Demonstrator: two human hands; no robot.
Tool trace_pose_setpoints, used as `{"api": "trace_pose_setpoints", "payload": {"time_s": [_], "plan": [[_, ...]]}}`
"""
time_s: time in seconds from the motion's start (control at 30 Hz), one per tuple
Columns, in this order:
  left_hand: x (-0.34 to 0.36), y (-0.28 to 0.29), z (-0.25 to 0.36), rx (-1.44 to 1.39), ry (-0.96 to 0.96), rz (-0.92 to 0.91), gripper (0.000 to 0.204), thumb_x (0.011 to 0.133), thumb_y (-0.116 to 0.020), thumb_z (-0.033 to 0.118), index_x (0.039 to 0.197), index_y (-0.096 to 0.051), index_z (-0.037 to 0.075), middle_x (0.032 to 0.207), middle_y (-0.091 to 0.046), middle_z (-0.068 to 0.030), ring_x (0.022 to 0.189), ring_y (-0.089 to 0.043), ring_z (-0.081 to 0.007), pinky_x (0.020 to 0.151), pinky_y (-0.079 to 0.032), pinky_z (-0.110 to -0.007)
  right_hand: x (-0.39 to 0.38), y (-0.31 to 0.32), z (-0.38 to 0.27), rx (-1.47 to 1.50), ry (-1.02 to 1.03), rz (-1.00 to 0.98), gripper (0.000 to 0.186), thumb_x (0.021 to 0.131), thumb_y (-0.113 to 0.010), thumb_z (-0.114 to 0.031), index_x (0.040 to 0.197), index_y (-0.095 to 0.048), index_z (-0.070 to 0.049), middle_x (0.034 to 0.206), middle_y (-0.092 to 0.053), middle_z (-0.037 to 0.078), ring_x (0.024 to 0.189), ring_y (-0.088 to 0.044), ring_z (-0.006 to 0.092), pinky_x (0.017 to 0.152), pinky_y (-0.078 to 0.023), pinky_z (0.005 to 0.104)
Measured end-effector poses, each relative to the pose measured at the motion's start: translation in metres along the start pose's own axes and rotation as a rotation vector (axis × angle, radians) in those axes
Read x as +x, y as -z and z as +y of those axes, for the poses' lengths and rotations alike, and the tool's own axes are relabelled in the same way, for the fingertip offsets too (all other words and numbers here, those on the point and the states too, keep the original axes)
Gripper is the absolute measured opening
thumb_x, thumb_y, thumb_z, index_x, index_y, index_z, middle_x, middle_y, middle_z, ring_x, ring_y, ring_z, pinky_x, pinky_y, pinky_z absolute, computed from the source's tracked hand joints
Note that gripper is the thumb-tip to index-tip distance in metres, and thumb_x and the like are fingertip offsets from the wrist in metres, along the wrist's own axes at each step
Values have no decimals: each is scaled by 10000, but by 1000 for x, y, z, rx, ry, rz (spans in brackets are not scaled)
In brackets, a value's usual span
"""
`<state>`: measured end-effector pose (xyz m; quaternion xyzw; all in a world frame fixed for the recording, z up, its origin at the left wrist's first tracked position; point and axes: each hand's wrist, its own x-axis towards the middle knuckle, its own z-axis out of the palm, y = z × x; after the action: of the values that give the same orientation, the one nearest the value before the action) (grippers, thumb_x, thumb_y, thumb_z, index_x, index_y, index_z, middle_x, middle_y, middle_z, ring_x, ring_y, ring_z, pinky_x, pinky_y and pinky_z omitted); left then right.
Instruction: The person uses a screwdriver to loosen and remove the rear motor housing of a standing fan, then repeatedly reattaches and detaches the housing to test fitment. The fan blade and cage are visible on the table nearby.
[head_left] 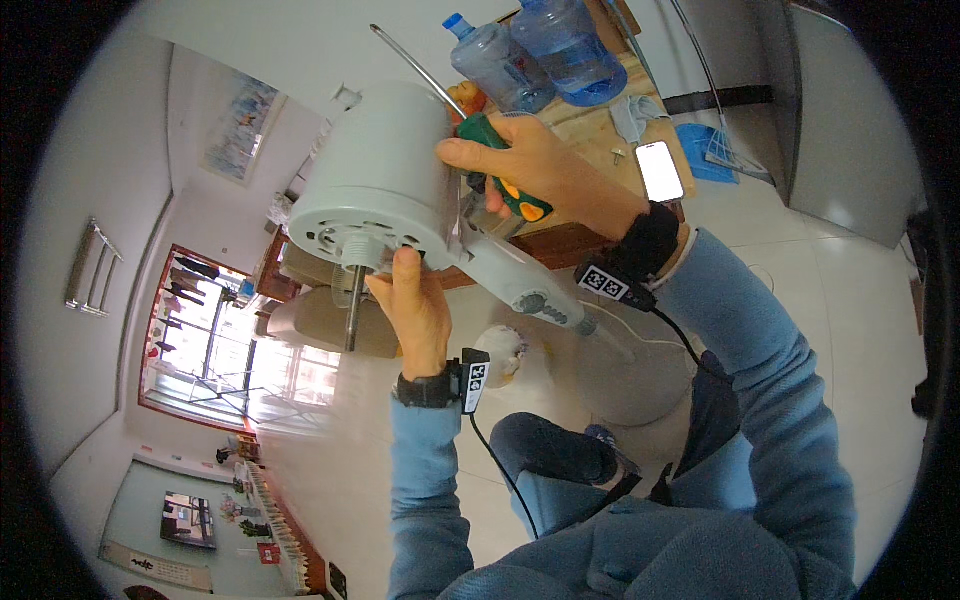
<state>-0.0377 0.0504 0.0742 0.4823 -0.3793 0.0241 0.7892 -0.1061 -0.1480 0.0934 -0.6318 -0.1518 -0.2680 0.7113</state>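
Observation:
A white fan motor housing (385, 150) on a white stand neck (505, 275) is tilted in front of me, its slotted front plate facing down and toward me. A metal shaft (355, 310) sticks out from the plate's threaded collar. My right hand (515, 165) grips a screwdriver (485, 140) by its green and orange handle, beside the housing; the long blade points up and left, away from the plate. My left hand (412, 305) is closed at the plate's edge next to the shaft, thumb up; what its fingertips hold is hidden.
Behind the housing, a wooden table (590, 130) bears two blue water jugs (570, 55), a lit phone (658, 172) and a face mask (635, 118). The round stand base (635, 385) is on the tiled floor. A blue dustpan (705, 150) lies right of the table.

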Motion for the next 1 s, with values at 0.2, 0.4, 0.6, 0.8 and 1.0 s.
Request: {"api": "trace_pose_setpoints", "payload": {"time_s": [0.2,0.4,0.6,0.8,1.0], "plan": [[-1,26,-2,-48,83,-118,699,840,-694,192,1417,-304,134,1389,-412,-56,1258,-417,-247,1056,-317,-488,-5,31,19,86,-7,78,511,910,-561,-457,1190,-542,-30,899,-650,85,540,-557,76,469,-438,195],[18,58,18,-470,145,-346,681,834,-628,264,1425,-336,92,1436,-382,-102,1281,-400,-321,1103,-228,-539,-13,11,15,37,161,180,610,856,-679,-368,1293,-511,22,655,-575,0,493,-544,61,427,-405,184],[37,32,22,533,-100,158,760,863,-446,610,1441,-299,139,1447,-356,-109,1296,-382,-325,1077,-306,-516,-16,-15,4,-3,154,158,353,839,-701,-358,900,-616,-20,610,-567,-1,479,-554,56,417,-428,192],[30,-14,29,97,159,208,923,779,-348,818,1452,-278,191,1469,-290,-126,1330,-323,-353,1035,-335,-610,-5,-8,1,-68,205,102,398,826,-710,-377,858,-629,12,596,-581,24,449,-564,68,393,-445,204],[18,-41,29,213,37,193,979,735,-371,847,1470,-242,213,1505,-218,-132,1375,-236,-366,1063,-279,-642,6,1,6,-83,192,19,445,820,-713,-400,860,-644,38,607,-615,65,455,-588,88,407,-469,210]]}}
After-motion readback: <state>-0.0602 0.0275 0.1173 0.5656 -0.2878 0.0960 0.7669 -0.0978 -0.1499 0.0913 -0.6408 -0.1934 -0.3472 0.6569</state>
